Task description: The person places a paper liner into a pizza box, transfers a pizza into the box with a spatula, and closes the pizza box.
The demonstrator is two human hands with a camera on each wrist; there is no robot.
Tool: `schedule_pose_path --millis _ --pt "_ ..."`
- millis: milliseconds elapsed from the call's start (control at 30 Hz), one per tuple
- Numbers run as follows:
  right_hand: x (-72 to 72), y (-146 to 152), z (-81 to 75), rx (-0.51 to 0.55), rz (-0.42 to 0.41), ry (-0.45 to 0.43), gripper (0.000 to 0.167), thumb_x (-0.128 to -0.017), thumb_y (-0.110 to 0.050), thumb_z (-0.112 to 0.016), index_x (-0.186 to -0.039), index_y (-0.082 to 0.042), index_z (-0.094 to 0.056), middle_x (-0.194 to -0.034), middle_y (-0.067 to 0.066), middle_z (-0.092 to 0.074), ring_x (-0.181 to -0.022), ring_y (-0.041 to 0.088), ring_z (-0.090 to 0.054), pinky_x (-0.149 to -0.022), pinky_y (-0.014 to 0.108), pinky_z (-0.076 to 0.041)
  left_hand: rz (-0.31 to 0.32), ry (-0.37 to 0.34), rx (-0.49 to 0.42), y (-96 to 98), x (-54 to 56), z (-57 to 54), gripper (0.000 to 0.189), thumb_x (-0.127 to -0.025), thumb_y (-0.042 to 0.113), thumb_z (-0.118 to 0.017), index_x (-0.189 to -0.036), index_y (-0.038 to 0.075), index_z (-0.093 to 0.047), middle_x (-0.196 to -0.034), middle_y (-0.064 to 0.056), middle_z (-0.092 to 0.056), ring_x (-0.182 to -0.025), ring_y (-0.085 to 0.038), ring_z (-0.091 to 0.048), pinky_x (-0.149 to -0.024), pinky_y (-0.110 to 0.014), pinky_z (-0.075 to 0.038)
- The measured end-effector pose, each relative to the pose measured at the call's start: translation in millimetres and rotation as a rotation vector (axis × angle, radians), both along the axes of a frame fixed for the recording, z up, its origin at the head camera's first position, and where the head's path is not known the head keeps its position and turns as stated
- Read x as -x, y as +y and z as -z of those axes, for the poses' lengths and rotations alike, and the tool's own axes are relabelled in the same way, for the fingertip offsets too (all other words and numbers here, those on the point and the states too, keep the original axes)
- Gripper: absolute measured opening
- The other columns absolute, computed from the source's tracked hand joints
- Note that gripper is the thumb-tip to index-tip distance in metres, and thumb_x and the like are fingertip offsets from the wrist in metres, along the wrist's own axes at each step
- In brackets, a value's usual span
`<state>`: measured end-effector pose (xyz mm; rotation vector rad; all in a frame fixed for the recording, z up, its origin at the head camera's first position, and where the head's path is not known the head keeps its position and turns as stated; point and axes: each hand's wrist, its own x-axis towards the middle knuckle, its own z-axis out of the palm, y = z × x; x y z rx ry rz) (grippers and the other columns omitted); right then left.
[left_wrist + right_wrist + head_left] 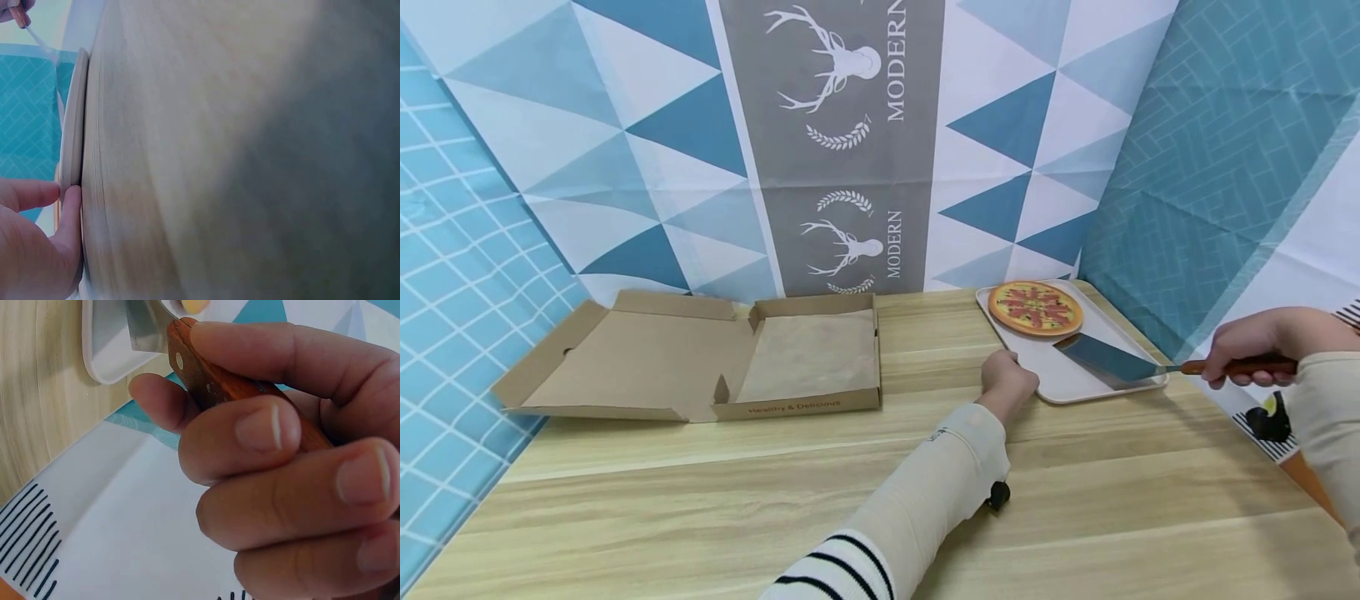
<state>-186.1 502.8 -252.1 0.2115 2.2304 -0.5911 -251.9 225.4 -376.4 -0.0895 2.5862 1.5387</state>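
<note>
A round pizza [1036, 308] lies on the far part of a white tray [1052, 385] at the table's right. My left hand [1006, 385] is at the tray's near-left edge; in the left wrist view its thumb and finger pinch the rim [74, 125]. My right hand [1247, 346] holds a spatula by its wooden handle [231, 384], fingers curled round it. The wide metal blade [1105, 357] slants over the tray, its front edge close to the pizza's near side. Whether blade and pizza touch, I cannot tell.
On the left of the wooden table [700, 500] stands an open cardboard pizza box [805, 404] lined with brown paper [820, 354], its lid [640, 358] folded out leftward. Patterned cloth walls [850, 167] enclose the back and both sides.
</note>
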Motion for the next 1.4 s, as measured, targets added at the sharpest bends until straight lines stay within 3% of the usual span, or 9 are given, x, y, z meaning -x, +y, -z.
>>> schedule_pose_path --millis 133,333,600,900,1200,1300,1400 --pt "2.0 -0.7 6.3 0.014 0.003 0.012 0.026 -0.093 -0.024 -0.052 -0.069 -0.018 -0.060 -0.052 -0.009 -0.043 -0.044 0.001 -0.038 -0.044 0.015 -0.033 0.007 0.001 0.004 1.0 0.5 0.4 0.042 -0.075 0.003 -0.078 -0.115 0.009 -0.070 -0.112 -0.002 -0.067 -0.105 -0.015 -0.060 -0.088 -0.026 -0.051" --pt "5.0 -5.8 17.6 0.055 0.047 0.039 0.019 -0.093 -0.024 -0.053 -0.081 -0.014 -0.064 -0.056 -0.008 -0.046 -0.045 0.001 -0.039 -0.046 0.015 -0.036 0.005 -0.009 -0.002 1.3 2.2 2.3 0.042 -0.075 0.003 -0.078 -0.116 0.010 -0.069 -0.112 -0.002 -0.066 -0.104 -0.014 -0.060 -0.086 -0.026 -0.051" --pt "11.2 -15.8 29.5 0.083 0.062 0.078 0.018 -0.095 -0.025 -0.053 -0.086 -0.012 -0.062 -0.057 -0.007 -0.047 -0.045 0.003 -0.040 -0.047 0.016 -0.037 0.015 -0.005 -0.015 1.1 5.2 6.2 0.043 -0.075 0.003 -0.077 -0.116 0.012 -0.070 -0.112 -0.001 -0.066 -0.104 -0.014 -0.060 -0.085 -0.026 -0.052" --pt "25.1 -24.2 41.7 0.136 0.111 0.084 0.021 -0.095 -0.024 -0.055 -0.079 -0.013 -0.060 -0.057 -0.007 -0.047 -0.044 0.001 -0.042 -0.047 0.016 -0.040 0.007 -0.019 -0.044 1.5 5.2 9.2 0.041 -0.077 0.004 -0.076 -0.117 0.012 -0.069 -0.111 -0.001 -0.064 -0.105 -0.014 -0.059 -0.083 -0.027 -0.052" --pt "26.7 -29.3 51.2 0.234 0.152 0.103 0.024 -0.099 -0.025 -0.055 -0.097 -0.002 -0.063 -0.061 -0.004 -0.052 -0.046 0.002 -0.045 -0.048 0.017 -0.043 0.003 -0.035 -0.070 2.7 5.6 8.7 0.043 -0.076 0.002 -0.077 -0.117 0.011 -0.069 -0.111 -0.001 -0.065 -0.104 -0.013 -0.059 -0.084 -0.027 -0.052" --pt "24.3 -33.5 53.8 0.282 0.184 0.106 0.024 -0.099 -0.024 -0.055 -0.097 -0.001 -0.063 -0.062 -0.004 -0.053 -0.047 0.002 -0.047 -0.049 0.017 -0.045 0.005 -0.033 -0.063 2.9 7.3 9.2 0.044 -0.076 0.003 -0.077 -0.118 0.012 -0.069 -0.112 0.000 -0.065 -0.106 -0.012 -0.059 -0.084 -0.026 -0.052" --pt "21.8 -42.7 56.0 0.295 0.211 0.110 0.026 -0.100 -0.024 -0.054 -0.086 -0.005 -0.063 -0.060 -0.004 -0.053 -0.046 0.001 -0.048 -0.049 0.016 -0.045 0.007 -0.021 -0.056 2.4 10.2 10.2 0.044 -0.076 0.004 -0.077 -0.119 0.013 -0.069 -0.114 0.000 -0.065 -0.107 -0.012 -0.059 -0.084 -0.026 -0.051"
